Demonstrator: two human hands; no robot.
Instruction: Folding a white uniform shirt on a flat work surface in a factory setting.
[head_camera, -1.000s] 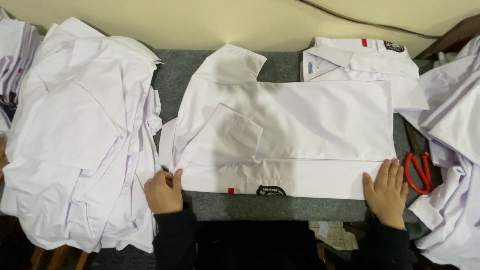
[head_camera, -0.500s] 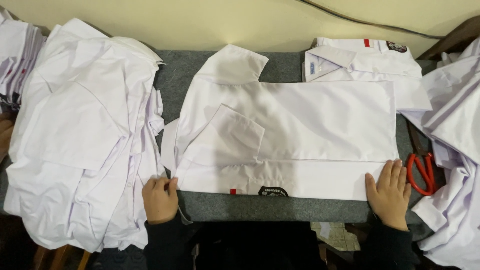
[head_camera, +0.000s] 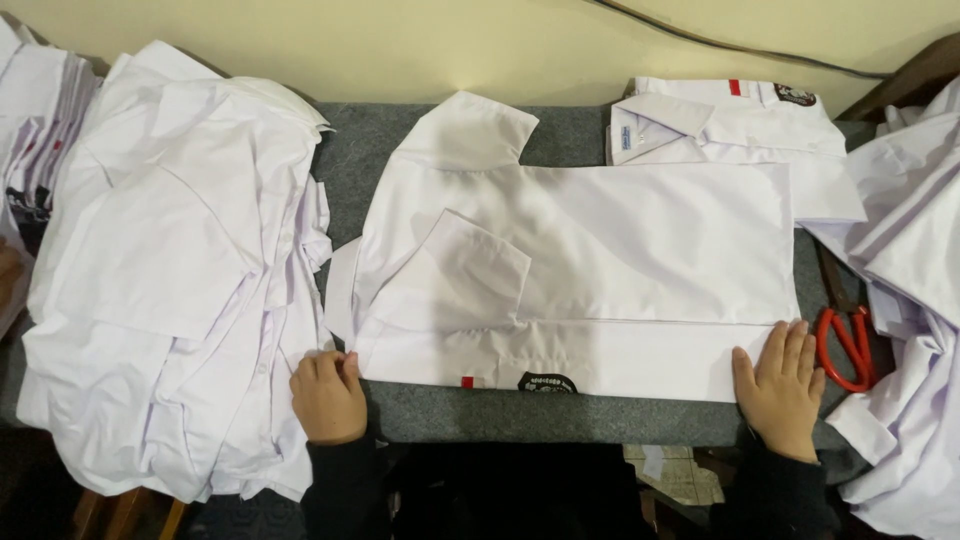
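A white short-sleeved shirt (head_camera: 600, 270) lies spread face down across the grey table (head_camera: 480, 415), its near side folded over in a long strip with a black badge and a small red tag at the near edge. My left hand (head_camera: 327, 397) pinches the strip's left corner with curled fingers. My right hand (head_camera: 780, 388) rests flat on the strip's right corner, fingers together.
A large heap of white shirts (head_camera: 170, 270) covers the left of the table. A folded white shirt (head_camera: 730, 120) lies at the back right, more white shirts (head_camera: 910, 260) at the right. Red-handled scissors (head_camera: 848, 345) lie just right of my right hand.
Both hands have stayed at the shirt's near corners; the left hand has shifted slightly along the corner. The shirt looks unchanged.
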